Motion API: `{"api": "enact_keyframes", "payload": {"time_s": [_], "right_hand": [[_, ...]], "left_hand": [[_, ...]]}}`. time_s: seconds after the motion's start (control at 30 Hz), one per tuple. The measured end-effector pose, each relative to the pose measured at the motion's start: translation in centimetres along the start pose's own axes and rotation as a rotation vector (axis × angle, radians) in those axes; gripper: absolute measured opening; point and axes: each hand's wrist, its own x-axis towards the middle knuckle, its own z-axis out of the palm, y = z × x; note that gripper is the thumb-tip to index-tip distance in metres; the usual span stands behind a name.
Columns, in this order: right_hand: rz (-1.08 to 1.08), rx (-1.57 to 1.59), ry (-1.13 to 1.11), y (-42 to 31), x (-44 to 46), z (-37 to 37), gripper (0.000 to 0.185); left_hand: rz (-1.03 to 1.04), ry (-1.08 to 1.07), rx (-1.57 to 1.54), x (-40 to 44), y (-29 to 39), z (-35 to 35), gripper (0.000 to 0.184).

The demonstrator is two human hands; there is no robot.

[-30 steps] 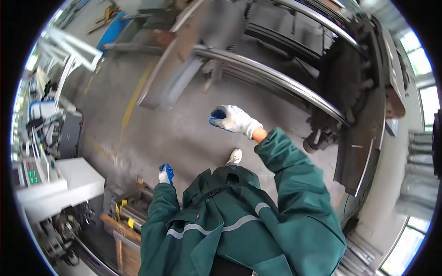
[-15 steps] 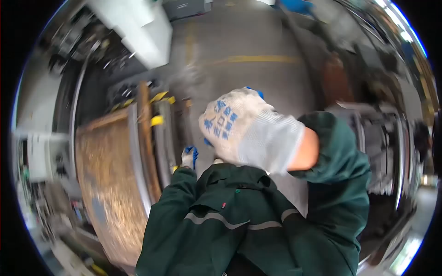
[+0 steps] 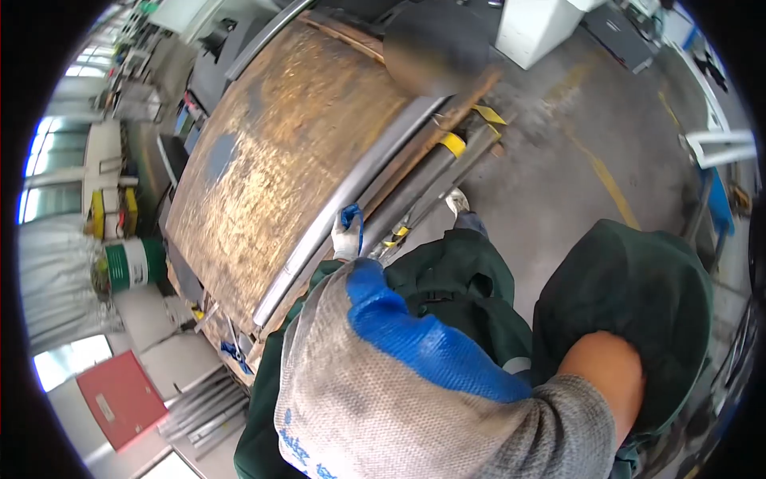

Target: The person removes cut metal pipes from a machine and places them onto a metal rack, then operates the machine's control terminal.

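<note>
My left hand [image 3: 348, 233], small and low in the head view, wears a white glove with blue-coated fingers. Its fingers are curled together beside the metal-edged side of a worn wooden worktable [image 3: 295, 152]. What they hold, if anything, is hidden. Close to the camera, my right hand [image 3: 375, 375] fills the lower middle in a grey-white knit glove with a blue coating and blue printing. It lies in front of my left sleeve in the view. Its fingertips do not show, and I see no object at it.
Dark metal bars [image 3: 423, 180] with yellow-black tape run along the table's near side. A white cabinet [image 3: 536, 32] stands at the top. To the left are a green drum [image 3: 132, 265] and a red panel [image 3: 120, 399]. A yellow line [image 3: 610, 188] crosses the grey floor.
The view has turned left, bringing more of the worktable into sight. My right hand has come from in front of my body to the lower left, nearer the camera. My left hand stays by the table.
</note>
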Motion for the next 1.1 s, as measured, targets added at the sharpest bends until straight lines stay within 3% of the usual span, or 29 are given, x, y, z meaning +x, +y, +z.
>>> {"api": "enact_keyframes", "payload": {"time_s": [0.07,0.13,0.17,0.3,0.33,0.37,0.4,0.43,0.47,0.5,0.57,0.6,0.67,0.7,0.73,0.8,0.87,0.9,1.1], "right_hand": [[-0.037,0.022,-0.013,2.0,1.3,-0.5,0.015],[-0.069,0.028,-0.035,4.6,2.5,-1.4,0.016],[-0.097,-0.004,-0.056,6.1,3.1,-2.1,0.016],[-0.291,-0.505,-0.128,14.3,6.3,-3.9,0.012],[-0.307,-0.421,-0.134,17.2,7.6,-3.2,0.011],[-0.323,-0.338,-0.143,20.2,8.8,-2.5,0.011],[-0.326,0.044,-0.146,24.8,11.1,-1.1,0.014],[-0.248,-0.001,-0.420,28.4,14.2,1.3,0.023],[0.004,0.125,-0.644,32.0,17.8,2.9,0.037],[0.066,0.224,-0.494,36.8,19.2,6.8,0.046],[0.352,0.595,-0.433,44.6,22.5,13.7,0.049],[0.441,0.914,-0.420,49.1,23.9,18.5,0.044],[0.604,1.270,-0.191,53.0,26.9,21.7,0.038],[0.703,1.362,-0.096,54.7,28.6,23.3,0.036],[0.804,1.449,0.008,56.7,30.3,24.9,0.034],[0.831,1.556,-0.033,61.4,34.0,28.5,0.039],[1.018,1.762,0.274,65.2,37.7,31.2,0.053],[0.930,1.737,0.293,66.4,39.6,31.8,0.061],[0.882,1.810,0.560,70.7,51.2,33.8,0.062]], "left_hand": [[0.028,0.123,0.091,2.0,-0.6,-0.7,0.024],[-0.151,0.246,0.047,3.8,0.1,-0.2,0.025],[-0.112,0.274,0.131,4.8,0.8,0.2,0.025],[-0.050,0.359,0.589,8.4,4.5,2.5,0.033],[0.003,0.349,0.665,9.4,4.7,2.5,0.035],[-0.091,0.434,0.775,10.3,6.0,3.6,0.036],[-0.147,0.350,0.789,11.5,4.8,2.5,0.038],[-0.124,0.403,0.831,11.4,6.2,3.2,0.038],[-0.123,0.425,0.838,12.0,6.1,3.1,0.039],[-0.139,0.415,0.892,12.3,6.1,2.9,0.039],[-0.196,0.461,0.933,12.5,4.3,2.4,0.041],[-0.234,0.480,0.974,12.5,3.6,2.1,0.042],[-0.333,0.507,0.921,12.1,1.7,1.7,0.043],[-0.427,0.515,0.938,12.0,1.2,1.7,0.041],[-0.361,0.573,0.973,12.0,1.2,2.0,0.036],[-0.460,0.580,0.977,12.8,2.1,2.1,0.033],[-0.426,0.645,0.990,13.5,3.4,2.6,0.030],[-0.337,0.664,1.038,13.7,3.1,2.6,0.028],[-0.371,0.568,1.040,14.0,2.5,2.1,0.026]]}}
